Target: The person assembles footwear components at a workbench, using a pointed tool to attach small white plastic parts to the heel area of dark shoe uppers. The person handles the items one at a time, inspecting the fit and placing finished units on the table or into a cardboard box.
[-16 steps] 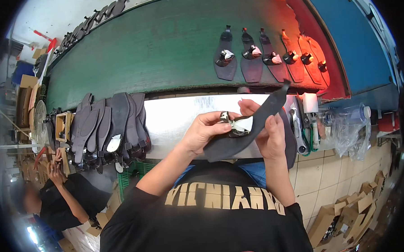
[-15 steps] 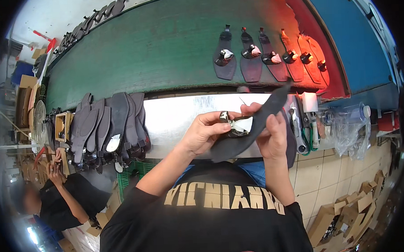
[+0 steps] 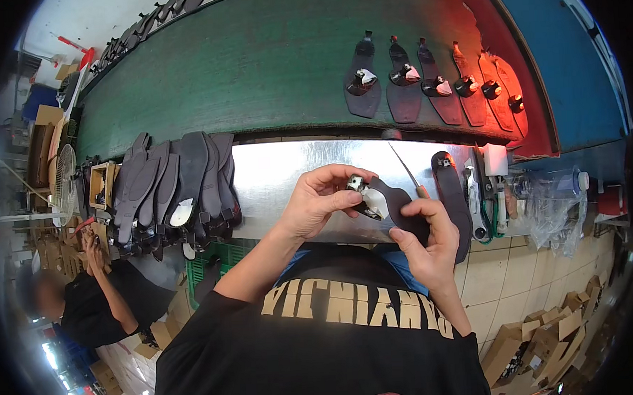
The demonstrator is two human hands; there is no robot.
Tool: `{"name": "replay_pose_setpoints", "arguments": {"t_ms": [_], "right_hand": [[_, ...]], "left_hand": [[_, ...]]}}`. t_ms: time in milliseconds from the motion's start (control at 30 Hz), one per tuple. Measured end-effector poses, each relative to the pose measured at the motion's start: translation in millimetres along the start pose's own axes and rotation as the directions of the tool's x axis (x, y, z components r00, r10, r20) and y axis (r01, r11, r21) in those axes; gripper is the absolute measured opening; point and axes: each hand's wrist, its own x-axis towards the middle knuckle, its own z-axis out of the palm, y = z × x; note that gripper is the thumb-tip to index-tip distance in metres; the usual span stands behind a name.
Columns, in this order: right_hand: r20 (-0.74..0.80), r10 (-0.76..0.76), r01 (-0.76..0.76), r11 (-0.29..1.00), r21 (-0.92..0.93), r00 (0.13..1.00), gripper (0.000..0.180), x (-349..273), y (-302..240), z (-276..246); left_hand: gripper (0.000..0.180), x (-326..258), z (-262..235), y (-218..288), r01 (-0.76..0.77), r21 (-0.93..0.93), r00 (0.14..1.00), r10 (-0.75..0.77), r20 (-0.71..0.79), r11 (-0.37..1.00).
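Observation:
Above the metal worktop, both hands hold a dark sandal upper [image 3: 401,197] with a flat sole-shaped piece, a shiny patterned strap and a white patch. My left hand [image 3: 320,201] pinches the strap part between thumb and fingers. My right hand [image 3: 431,245] grips the flat piece's right part, thumb and bent fingers on its edge. Just beyond lies an awl [image 3: 408,169], its thin spike pointing away and its handle orange. Right of my right hand, another dark sandal piece [image 3: 456,198] lies on the worktop.
Stacked dark sandal pieces [image 3: 195,178] are at the left. On the green conveyor belt [image 3: 240,74], several sandal pieces [image 3: 403,81] stand in a row near a red-lit opening. Scissors [image 3: 477,204] and a plastic bag [image 3: 550,201] lie at right. A co-worker [image 3: 109,298] works at far left.
The held sandal piece has turned: its raised far end has swung down to the right. My right hand has shifted its grip, and the awl and the other sandal piece are now uncovered.

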Motion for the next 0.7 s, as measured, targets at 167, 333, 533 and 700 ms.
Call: {"name": "replay_pose_setpoints", "arguments": {"t_ms": [167,333,533,700], "right_hand": [[-0.01,-0.112,0.11,0.988,-0.112,0.994,0.045,1,0,4],[-0.013,-0.13,0.129,0.99,-0.064,0.991,0.044,-2,8,7],[-0.011,-0.148,0.148,0.988,-0.052,0.989,0.041,-2,8,8],[-0.002,-0.118,0.118,0.993,-0.019,0.993,0.041,-4,10,9]], "left_hand": [[0.03,-1,-1,2,-0.026,0.026,1.0,0.026,-0.002,0.999],[0.032,-1,-3,1,-0.021,0.025,1.0,0.021,0.011,0.999],[0.032,-2,-6,0,0.003,0.032,1.0,-0.004,0.024,0.999],[0.032,-3,-6,1,0.02,0.029,1.0,-0.02,0.018,0.999]]}}
